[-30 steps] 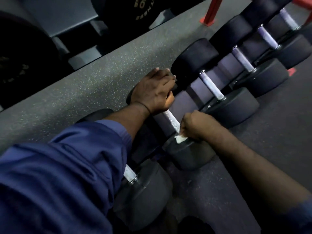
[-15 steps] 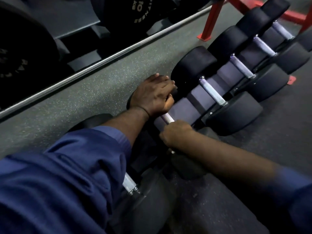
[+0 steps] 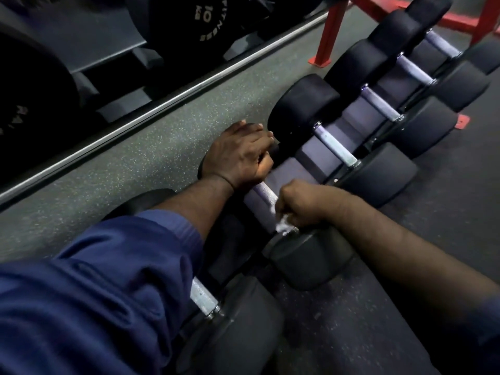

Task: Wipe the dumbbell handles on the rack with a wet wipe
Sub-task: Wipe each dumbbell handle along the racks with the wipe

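Dumbbell handle (image 3: pixel 263 191) lies in the floor rack (image 3: pixel 319 155). The right grip (image 3: pixel 303 204) curls round its near end, clamping the wet wipe (image 3: pixel 284 227), and the left grip (image 3: pixel 240 155) rests spread at its far end. The bunched wipe could skip the underside.

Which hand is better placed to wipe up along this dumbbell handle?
The right hand: it grips the wet wipe on the handle near its closer end. The left hand holds no wipe and only rests on the far end.
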{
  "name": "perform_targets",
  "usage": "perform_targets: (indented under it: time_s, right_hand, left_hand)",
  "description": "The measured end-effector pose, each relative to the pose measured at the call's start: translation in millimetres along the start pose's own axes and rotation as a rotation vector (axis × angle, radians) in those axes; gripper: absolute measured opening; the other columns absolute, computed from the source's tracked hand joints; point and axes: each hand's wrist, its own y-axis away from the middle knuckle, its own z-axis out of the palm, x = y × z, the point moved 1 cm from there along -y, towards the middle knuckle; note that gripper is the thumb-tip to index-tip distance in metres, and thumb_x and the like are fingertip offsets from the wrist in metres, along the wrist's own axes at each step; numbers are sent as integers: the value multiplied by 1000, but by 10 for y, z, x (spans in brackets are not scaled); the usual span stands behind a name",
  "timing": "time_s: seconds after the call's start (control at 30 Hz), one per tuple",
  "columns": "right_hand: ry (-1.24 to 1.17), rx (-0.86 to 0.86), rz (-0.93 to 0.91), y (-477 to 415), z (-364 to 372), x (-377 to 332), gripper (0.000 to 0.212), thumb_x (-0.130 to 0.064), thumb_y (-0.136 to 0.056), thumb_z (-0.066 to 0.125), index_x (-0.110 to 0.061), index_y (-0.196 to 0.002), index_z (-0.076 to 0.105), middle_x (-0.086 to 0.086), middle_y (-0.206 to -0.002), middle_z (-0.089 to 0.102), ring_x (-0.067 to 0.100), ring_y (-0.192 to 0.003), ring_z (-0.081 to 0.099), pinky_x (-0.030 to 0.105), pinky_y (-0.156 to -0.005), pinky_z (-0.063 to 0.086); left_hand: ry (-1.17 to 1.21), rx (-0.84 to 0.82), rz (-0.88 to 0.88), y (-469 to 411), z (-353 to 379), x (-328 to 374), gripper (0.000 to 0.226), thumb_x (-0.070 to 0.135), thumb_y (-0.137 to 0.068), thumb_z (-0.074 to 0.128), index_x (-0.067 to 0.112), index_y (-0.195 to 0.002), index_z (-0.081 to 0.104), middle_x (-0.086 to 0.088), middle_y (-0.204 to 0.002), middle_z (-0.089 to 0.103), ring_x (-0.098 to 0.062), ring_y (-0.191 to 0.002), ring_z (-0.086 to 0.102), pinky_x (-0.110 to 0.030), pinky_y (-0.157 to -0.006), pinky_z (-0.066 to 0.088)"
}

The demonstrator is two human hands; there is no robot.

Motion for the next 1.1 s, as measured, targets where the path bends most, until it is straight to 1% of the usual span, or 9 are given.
perform_targets:
  time_s: [0.07, 0.27, 0.47, 0.6, 0.73, 0.83, 0.93, 1.03, 1.1]
  right_hand:
    - [43, -57, 14, 38, -7, -69, 34, -37, -64, 65, -33, -97, 66, -2, -78, 66, 26, -75, 67, 40, -69, 59]
    - [67, 575, 50, -200, -18, -275, 27, -29, -92, 63, -8, -107, 70, 15, -111, 56, 32, -89, 62, 39, -67, 53]
    - [-157, 116, 87, 198, -26, 76, 29, -16, -71, 66, -33, -89, 80, -6, -85, 75, 17, -81, 68, 28, -78, 55]
    - [-442, 444, 485, 51, 32, 285, 28, -8, -78, 59, -22, -92, 79, 2, -93, 77, 23, -90, 70, 31, -87, 56]
    - [-842, 207, 561, -271, 11, 208, 19, -3, -89, 61, -8, -102, 74, 8, -92, 70, 21, -81, 62, 33, -80, 54]
    - [-1283, 281, 544, -518, 12, 156, 26, 16, -89, 46, 5, -96, 69, 17, -84, 63, 27, -79, 59, 47, -79, 55]
    - [-1560, 162, 528, -574, -19, 110, 30, 14, -93, 41, 0, -83, 66, 17, -87, 65, 25, -76, 63, 39, -77, 58]
    - [-1389, -143, 523, -481, 8, 140, 29, -5, -101, 43, -7, -83, 65, 14, -81, 68, 20, -60, 63, 32, -62, 58]
    - [-1007, -310, 576, -422, 61, 207, 26, -16, -103, 45, -3, -98, 67, 18, -90, 64, 26, -70, 64, 42, -78, 57]
  left_hand:
    - [13, -1, 4, -2, -7, 10, 37, 26, -83, 57, 14, -109, 80, -2, -116, 78, -25, -116, 69, -41, -108, 48]
    - [72, 13, 10, -3, -4, -31, 36, 23, -86, 53, 13, -107, 81, -3, -116, 78, -25, -114, 71, -40, -106, 46]
    - [104, 2, 18, -34, -59, -16, 33, 18, -85, 56, 11, -105, 81, -4, -114, 78, -26, -114, 71, -43, -106, 49]
    - [100, 12, -2, -17, -51, -15, 34, 18, -86, 55, 11, -106, 81, -4, -114, 78, -26, -115, 71, -42, -107, 49]
    - [85, 4, 2, -27, -44, -3, 34, 20, -86, 55, 11, -106, 81, -5, -114, 78, -25, -115, 71, -42, -106, 49]
    - [74, 13, -2, -28, -46, -10, 34, 20, -85, 55, 12, -105, 81, -4, -114, 78, -25, -114, 71, -40, -106, 47]
    - [80, 21, 11, -27, -21, -35, 33, 19, -86, 56, 12, -107, 81, -4, -116, 78, -25, -115, 71, -41, -106, 49]
    - [101, 4, 15, -21, 0, -61, 32, 18, -88, 57, 11, -109, 80, -4, -118, 77, -26, -117, 70, -45, -106, 50]
    - [106, 5, 15, -19, -10, -60, 32, 19, -88, 57, 11, -109, 80, -4, -119, 77, -25, -117, 70, -46, -106, 50]
